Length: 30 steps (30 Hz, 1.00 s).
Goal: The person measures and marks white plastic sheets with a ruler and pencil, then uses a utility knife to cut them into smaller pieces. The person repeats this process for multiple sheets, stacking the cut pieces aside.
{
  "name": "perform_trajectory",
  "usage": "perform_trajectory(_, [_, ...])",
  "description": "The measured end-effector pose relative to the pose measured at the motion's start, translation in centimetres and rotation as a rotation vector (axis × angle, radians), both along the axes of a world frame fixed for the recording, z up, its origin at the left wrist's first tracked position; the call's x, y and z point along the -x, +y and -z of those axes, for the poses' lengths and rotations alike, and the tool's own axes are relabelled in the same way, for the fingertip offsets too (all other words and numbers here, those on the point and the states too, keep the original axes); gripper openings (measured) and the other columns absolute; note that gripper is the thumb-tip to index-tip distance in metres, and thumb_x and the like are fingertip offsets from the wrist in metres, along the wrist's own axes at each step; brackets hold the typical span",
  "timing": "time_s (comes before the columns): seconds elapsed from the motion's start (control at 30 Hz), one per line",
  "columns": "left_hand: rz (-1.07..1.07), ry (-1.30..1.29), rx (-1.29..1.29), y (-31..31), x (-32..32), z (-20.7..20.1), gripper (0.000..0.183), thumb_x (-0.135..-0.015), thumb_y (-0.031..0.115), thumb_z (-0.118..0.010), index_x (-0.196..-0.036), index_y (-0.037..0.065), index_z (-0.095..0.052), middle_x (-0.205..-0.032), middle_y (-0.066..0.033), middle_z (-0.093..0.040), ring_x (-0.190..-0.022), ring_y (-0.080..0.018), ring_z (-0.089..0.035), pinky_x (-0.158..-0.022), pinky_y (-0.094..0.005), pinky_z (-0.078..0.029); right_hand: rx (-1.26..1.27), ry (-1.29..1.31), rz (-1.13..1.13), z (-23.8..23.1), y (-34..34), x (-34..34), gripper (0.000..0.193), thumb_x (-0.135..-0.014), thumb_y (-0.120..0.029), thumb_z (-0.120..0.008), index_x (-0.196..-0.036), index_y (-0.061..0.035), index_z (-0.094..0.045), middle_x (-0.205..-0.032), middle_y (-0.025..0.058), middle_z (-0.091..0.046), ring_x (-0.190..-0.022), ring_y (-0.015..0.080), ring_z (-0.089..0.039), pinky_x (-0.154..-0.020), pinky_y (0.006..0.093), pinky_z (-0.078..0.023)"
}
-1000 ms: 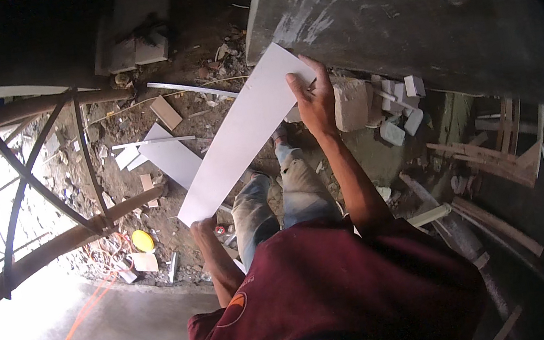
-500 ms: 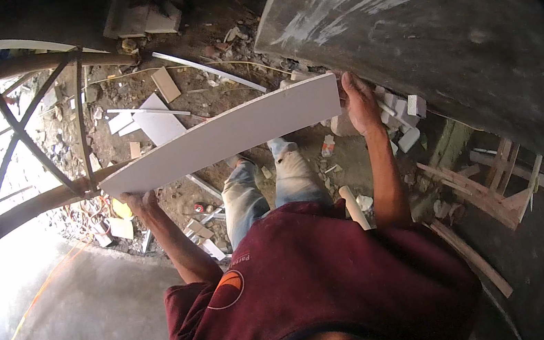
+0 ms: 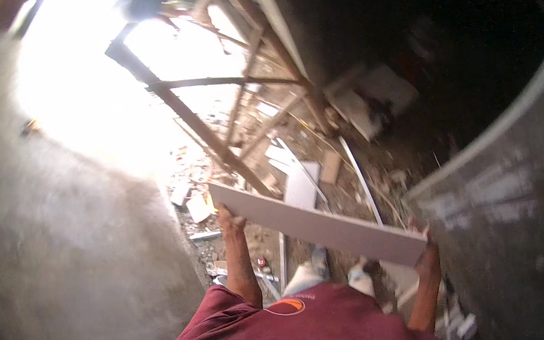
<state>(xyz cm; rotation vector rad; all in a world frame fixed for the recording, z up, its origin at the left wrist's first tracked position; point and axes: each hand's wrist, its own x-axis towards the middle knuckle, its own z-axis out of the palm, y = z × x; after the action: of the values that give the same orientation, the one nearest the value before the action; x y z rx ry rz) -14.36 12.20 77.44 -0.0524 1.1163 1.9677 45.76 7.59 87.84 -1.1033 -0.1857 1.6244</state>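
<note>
A long, narrow strip of pale board (image 3: 322, 227) spans the space between my two hands, in front of my body. Its left end is the farther one, and it slants down toward the right. My left hand (image 3: 229, 220) grips the left end from below, with the fingers partly hidden behind it. At the other end, my right hand (image 3: 427, 251) is closed round the board's short edge, its fingertips showing above the corner. Beneath the board lie a white sheet offcut (image 3: 302, 185) and other scraps.
A wooden frame with crossed braces (image 3: 232, 82) stands ahead, against glaring light. A grey wall (image 3: 70, 268) rises on my left, and a white-smeared grey wall (image 3: 500, 207) on my right. Long white strips (image 3: 360, 178), a brown block (image 3: 331, 166) and rubble litter the ground.
My view has swung left, bringing the wooden frame ahead. The board now slopes down to the right instead of up. Both hands have kept hold of its ends.
</note>
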Motion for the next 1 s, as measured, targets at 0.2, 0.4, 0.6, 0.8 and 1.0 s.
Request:
perform_trajectory(0.2, [-0.14, -0.026, 0.002, -4.9, 1.8, -3.7, 0.056, -0.092, 0.047, -0.067, -0.13, 0.007, -0.054, -0.13, -0.0093, -0.061, -0.111, -0.0288, -0.062, -0.097, -0.0427, -0.052, -0.239, 0.196, -0.3, 4.7, 2.7, 1.1, 0.042, -0.093, -0.05, -0.064, -0.104, -0.0092, -0.062, -0.106, 0.0059, -0.062, -0.101, 0.0226, -0.06, -0.091, 0.0441, -0.05])
perform_trajectory(0.4, [-0.095, 0.873, 0.412, -19.5, 11.0, 0.7, 0.049, -0.098, 0.039, -0.056, -0.137, 0.01, -0.05, -0.135, -0.0077, -0.057, -0.117, -0.0247, -0.056, -0.104, -0.0409, -0.046, -0.37, 0.247, -0.605, -2.8, 6.1, 5.4, 0.057, -0.097, -0.057, -0.053, -0.121, -0.0056, -0.06, -0.108, 0.0123, -0.059, -0.104, 0.0245, -0.057, -0.092, 0.0412, -0.047])
perform_trajectory(0.6, [-0.569, -0.197, 0.208, -21.7, 3.4, -4.1, 0.046, -0.094, 0.04, -0.059, -0.127, 0.008, -0.062, -0.131, -0.0073, -0.063, -0.119, -0.0303, -0.057, -0.105, -0.0512, -0.043, -0.332, 0.244, -0.626, 1.7, 6.0, 7.0, 0.035, -0.094, -0.042, -0.066, -0.094, -0.0073, -0.067, -0.086, -0.0011, -0.058, -0.071, 0.0079, -0.048, -0.061, 0.0249, -0.04])
perform_trajectory(0.8, [-0.722, 0.03, 0.104, -32.5, 4.9, -2.4, 0.055, -0.094, 0.048, -0.058, -0.134, 0.01, -0.057, -0.138, -0.0082, -0.058, -0.125, -0.0334, -0.052, -0.106, -0.0595, -0.039, -0.343, -0.921, -0.643, 2.3, 8.3, 8.0, 0.031, -0.094, -0.026, -0.07, -0.118, -0.0066, -0.066, -0.097, 0.0053, -0.065, -0.088, 0.0144, -0.06, -0.078, 0.0287, -0.048])
perform_trajectory(1.0, [-0.829, 0.406, 0.13, -33.3, 2.4, -7.6, 0.072, -0.093, 0.063, -0.053, -0.141, 0.009, -0.048, -0.138, -0.0125, -0.051, -0.124, -0.0327, -0.05, -0.107, -0.0517, -0.04, -0.637, -1.782, -1.239, 2.0, 12.9, 9.4, 0.072, -0.083, -0.028, -0.077, -0.146, -0.0091, -0.047, -0.15, 0.0188, -0.044, -0.138, 0.0323, -0.043, -0.113, 0.0438, -0.035])
